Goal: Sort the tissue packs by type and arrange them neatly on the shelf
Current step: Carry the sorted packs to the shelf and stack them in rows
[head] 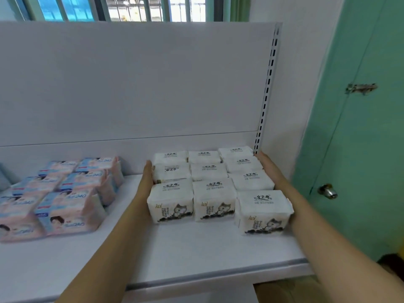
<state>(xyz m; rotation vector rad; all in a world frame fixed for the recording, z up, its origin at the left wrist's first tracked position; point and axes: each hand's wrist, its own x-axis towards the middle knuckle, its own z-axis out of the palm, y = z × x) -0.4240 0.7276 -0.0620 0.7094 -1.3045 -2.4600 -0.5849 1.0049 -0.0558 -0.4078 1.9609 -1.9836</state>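
Note:
Several white tissue packs [214, 184] with a grey cat print stand in a tight block of three columns on the right half of the white shelf [175, 254]. My left hand [147, 176] lies flat against the block's left side with straight fingers. Along the right side of the block my right hand [270, 169] presses flat, fingertips near the back corner. The front right pack [263, 212] sits a little further forward than its neighbours. Several pink and blue tissue packs [65, 193] are grouped in rows on the left of the shelf.
The shelf's white back panel [131, 84] rises behind the packs, with a slotted upright [267, 88] at its right end. A green door [360, 127] with a metal knob [327, 191] stands to the right. A window is above.

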